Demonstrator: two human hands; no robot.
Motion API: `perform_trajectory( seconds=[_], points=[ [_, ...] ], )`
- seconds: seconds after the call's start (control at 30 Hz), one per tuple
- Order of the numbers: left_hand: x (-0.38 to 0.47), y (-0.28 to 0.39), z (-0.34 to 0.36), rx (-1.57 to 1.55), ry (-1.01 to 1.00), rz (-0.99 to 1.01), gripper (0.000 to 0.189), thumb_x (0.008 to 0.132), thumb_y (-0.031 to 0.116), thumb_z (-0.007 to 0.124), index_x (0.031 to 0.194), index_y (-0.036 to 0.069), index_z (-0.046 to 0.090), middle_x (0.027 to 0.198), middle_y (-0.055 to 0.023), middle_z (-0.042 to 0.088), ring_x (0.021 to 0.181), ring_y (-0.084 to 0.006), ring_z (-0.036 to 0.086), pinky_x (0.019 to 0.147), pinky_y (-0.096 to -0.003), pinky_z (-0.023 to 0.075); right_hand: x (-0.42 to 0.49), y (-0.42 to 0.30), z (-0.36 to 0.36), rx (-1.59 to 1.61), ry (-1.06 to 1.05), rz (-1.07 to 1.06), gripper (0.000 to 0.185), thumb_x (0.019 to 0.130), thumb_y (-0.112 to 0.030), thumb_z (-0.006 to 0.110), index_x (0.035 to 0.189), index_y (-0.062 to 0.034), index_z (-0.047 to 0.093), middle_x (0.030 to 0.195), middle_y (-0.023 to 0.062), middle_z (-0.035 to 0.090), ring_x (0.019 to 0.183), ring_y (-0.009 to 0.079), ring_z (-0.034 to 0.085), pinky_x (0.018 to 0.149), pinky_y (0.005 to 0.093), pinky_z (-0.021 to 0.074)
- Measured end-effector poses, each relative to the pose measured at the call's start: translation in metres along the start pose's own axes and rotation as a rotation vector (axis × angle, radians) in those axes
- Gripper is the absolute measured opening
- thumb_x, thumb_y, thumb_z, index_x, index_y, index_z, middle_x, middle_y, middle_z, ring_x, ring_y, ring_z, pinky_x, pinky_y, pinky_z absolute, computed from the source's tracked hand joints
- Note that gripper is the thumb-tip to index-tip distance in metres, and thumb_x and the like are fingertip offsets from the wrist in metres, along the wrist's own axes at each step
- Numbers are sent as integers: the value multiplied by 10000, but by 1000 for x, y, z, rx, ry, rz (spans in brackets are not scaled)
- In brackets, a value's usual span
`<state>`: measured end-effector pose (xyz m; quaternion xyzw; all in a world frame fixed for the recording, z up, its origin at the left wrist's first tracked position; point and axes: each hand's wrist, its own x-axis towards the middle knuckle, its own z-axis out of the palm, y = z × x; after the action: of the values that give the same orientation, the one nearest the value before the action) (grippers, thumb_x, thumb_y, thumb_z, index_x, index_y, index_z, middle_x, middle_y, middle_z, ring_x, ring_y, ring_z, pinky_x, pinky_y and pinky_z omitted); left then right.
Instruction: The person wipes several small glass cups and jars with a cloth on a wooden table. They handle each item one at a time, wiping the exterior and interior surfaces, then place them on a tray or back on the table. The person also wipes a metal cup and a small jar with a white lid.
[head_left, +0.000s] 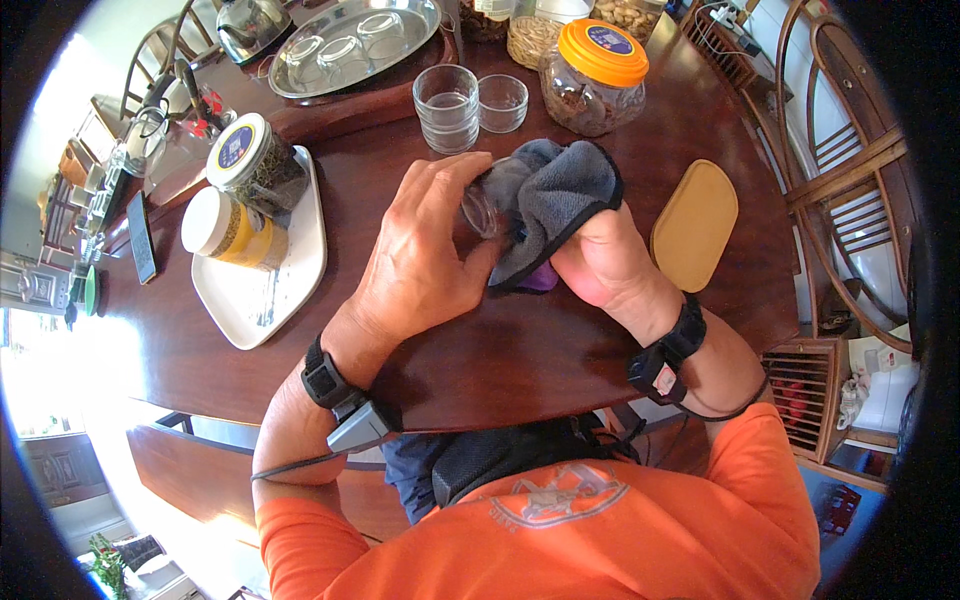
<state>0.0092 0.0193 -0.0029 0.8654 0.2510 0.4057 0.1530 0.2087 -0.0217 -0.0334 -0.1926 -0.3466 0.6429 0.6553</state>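
My left hand (420, 247) grips a small clear glass cup (482, 210) by its side, tipped over so its round end faces me. A grey microfibre cloth (562, 199) with a black hem covers the cup's other end. Bunched in my right hand (607, 262), the cloth presses against the glass, and the fingers are hidden beneath it. Under the cloth a bit of purple fabric (538, 279) shows. Just beyond my hands stand a stack of clear glass cups (446, 112) and a single low glass cup (503, 103).
A white tray (247, 319) with two lidded jars stands left, near a phone (140, 238). A tan oval pad (696, 225) lies right. At the back are an orange-lidded jar (592, 82), a metal tray (300, 86) with upturned glasses, and a kettle (251, 30). Wooden chairs (847, 195) flank the table.
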Motion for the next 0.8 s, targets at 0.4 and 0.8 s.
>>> perform_trajectory(
  seconds=[0.4, 0.8],
  points=[
    [-2, -7, -5, -1117, -215, -695, 457, 1038, 317, 751, 1252, -78, 665, 1052, -82, 737, 932, -131, 693, 869, -285, 575, -4, -25, -4, -1370, -430, -447, 350, 799, -87, 818, 1142, -84, 745, 1260, 130, 700, 1180, 353, 636, 1089, 471, 473],
    [1, 0, -3, -952, -102, -567, 633, 958, 54, 813, 1468, -158, 504, 1314, -209, 700, 1193, -208, 680, 1048, -349, 570, -3, -22, 3, -482, -117, -44, 237, 945, -128, 806, 1116, -5, 698, 1057, 41, 744, 965, 121, 689, 862, 305, 579]
  ],
)
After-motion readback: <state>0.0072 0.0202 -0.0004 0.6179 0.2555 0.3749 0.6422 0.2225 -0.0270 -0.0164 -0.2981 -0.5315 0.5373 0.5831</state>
